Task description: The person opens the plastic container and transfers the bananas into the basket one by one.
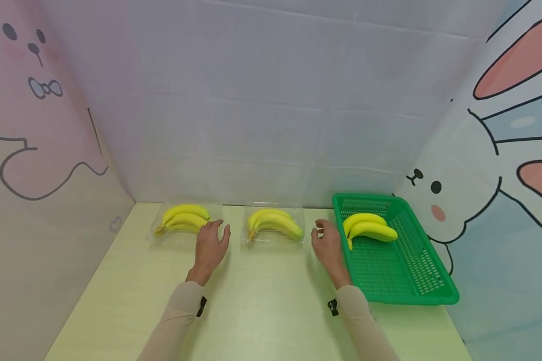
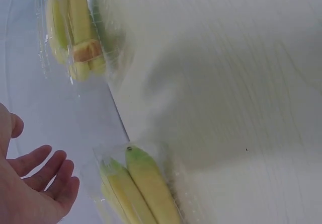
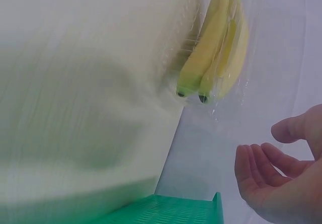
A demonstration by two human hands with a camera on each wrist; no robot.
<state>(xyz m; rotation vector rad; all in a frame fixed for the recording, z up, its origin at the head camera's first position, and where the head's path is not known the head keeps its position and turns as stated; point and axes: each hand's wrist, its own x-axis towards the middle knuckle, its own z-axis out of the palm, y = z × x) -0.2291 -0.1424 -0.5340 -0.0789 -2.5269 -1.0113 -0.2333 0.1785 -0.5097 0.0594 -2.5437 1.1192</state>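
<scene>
In the lower middle of the head view, two bare hands over a pale table (image 1: 262, 301), both empty. Left hand (image 1: 211, 247) with fingers straight and loosely spread, palm down, fingertips at the right edge of the left banana pack (image 1: 183, 219), touching or nearly so; cannot tell which. Right hand (image 1: 327, 245) relaxed, fingers lightly bent, holding nothing, set between the middle banana pack (image 1: 274, 224) and the rim of the green basket (image 1: 426, 293), close to both, gripping neither. Packs flat and side by side along the back edge of the table, each bunch in clear plastic wrap, probably laid out in a row for easy reach. At center right, a third bunch of bananas (image 1: 369, 228) lying unwrapped inside the basket, near its back left corner, just right of the right hand. In the right wrist view, upper right, the middle pack beyond the open palm, apart from it. In the left wrist view, bottom center, the wrapped bunch just beside the outstretched fingers.
</scene>
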